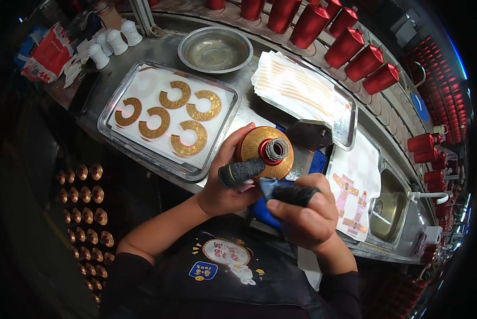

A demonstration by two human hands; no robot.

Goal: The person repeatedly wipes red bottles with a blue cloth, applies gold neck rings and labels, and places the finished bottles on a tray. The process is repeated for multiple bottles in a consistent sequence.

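Two hands meet in the middle of the frame around one small bottle (264, 151), seen from the top, with a gold shoulder, a red neck and a grey threaded mouth. The left hand (229, 183) is wrapped around the bottle's side from the left, fingers closed on it, and its thumb wears a dark finger cover that lies across the front of the bottle. The right hand (302, 210) sits just below and to the right, its fingers pinched together on a blue cloth (267, 186) that touches the bottle's lower edge; one of its fingers wears a dark cover too. Left of the hands, in the centre left of the frame, a metal tray (110, 109) holds a white sheet with five gold C-shaped decals (189, 138). Above it sits a round metal bowl (215, 49) with some water in it. To the upper right a second tray carries a stack of sheets with gold stripes (294, 85), and a row of red bottles (345, 48) runs along the top edge. Lower left, rows of small gold caps (84, 212) sit in the dark.
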